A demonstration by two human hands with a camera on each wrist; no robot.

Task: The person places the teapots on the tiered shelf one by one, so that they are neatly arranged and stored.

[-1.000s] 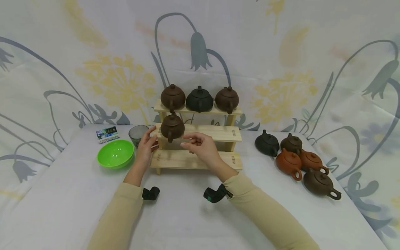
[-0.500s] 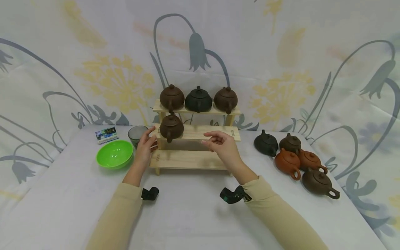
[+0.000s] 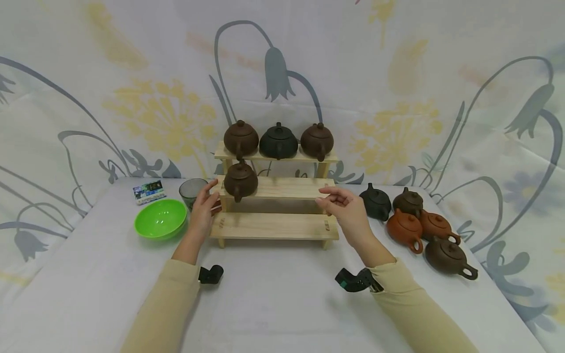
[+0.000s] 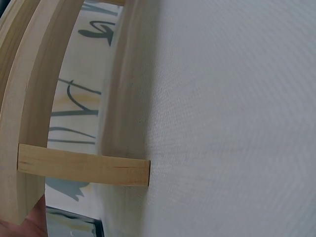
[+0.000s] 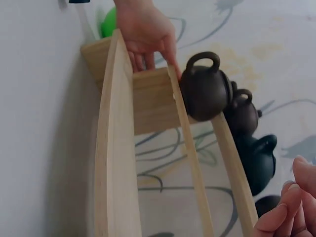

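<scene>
My left hand (image 3: 203,212) is at the left end of a three-step wooden stand (image 3: 273,226), its fingers right at the end of the middle shelf. Next to those fingers a brown teapot (image 3: 241,183) sits alone on that shelf, spout toward me. In the right wrist view the teapot's handle (image 5: 203,58) points to the back. My right hand (image 3: 350,213) hovers by the right end of the middle shelf, with loosely bent fingers (image 5: 274,217) holding nothing. Along the top shelf stand a brown teapot (image 3: 241,139), a black teapot (image 3: 278,142) and another brown teapot (image 3: 317,141).
On the right of the table cluster a black teapot (image 3: 375,203), reddish teapots (image 3: 403,227) and dark brown teapots (image 3: 449,256). To the left are a green bowl (image 3: 161,219), a grey glass (image 3: 189,190) behind my left hand, and a small printed packet (image 3: 148,192).
My right hand has moved rightward, away from the brown teapot on the middle shelf, to the shelf's right end. My left hand and the teapots have stayed in place.
</scene>
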